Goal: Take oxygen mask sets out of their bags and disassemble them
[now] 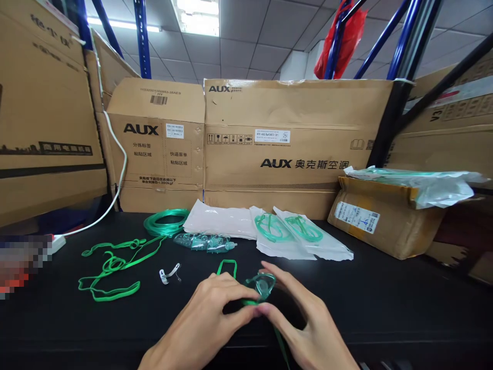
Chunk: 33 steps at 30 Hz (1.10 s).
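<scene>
My left hand (217, 308) pinches a green elastic strap (228, 266) at the edge of a clear green oxygen mask (265, 285). Part of the strap loops up behind my left fingers, and another length hangs below the mask. On the mask's right side, my right hand (298, 308) has its thumb at the lower rim beside the strap, with the index finger raised along the upper side. My fingers hide the exact spot where strap and mask meet. Left of my hands lie two small bent metal strips (169, 274) and more loose green straps (115, 264).
Behind my hands lie several clear masks (206, 242), a coil of green tubing (166, 222), a white packet (221, 218) and two bags of green tubing (273, 228). A small carton (385, 218) stands at right. Large cardboard boxes (288, 144) wall the back.
</scene>
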{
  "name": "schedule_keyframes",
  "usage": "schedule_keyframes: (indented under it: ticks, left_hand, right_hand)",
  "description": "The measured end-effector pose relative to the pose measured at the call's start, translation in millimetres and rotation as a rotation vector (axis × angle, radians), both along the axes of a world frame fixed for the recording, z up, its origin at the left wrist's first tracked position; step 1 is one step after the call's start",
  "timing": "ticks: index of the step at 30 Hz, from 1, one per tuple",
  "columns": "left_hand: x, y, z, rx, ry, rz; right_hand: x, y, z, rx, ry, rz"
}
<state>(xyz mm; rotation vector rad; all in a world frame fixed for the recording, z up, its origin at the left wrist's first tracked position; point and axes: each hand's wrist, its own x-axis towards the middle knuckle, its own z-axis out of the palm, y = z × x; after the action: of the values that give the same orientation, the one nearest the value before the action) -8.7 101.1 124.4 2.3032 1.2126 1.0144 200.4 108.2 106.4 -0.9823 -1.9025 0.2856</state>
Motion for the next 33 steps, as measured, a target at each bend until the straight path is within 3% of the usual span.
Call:
schedule_keyframes:
  ticks: [7,19,27,33]
  left_hand:
    - [-27,5,12.1,0.025,-0.062,0.084]
    - [-29,12,4.2,-0.096,0.168,0.013]
    - [-25,24,25.4,0.103,0.027,0.105]
    - [-14,30,31.0,0.126,-0.009,0.157]
  right_hand:
    - [2,1,3.8,0.029,-0.028,0.048]
    - [14,-5,1.6,0.072,-0.024,0.092]
    - [11,-4,7.3,0.057,-0.039,0.087]
    - [1,0,9.9,0.008,-0.066,0.075]
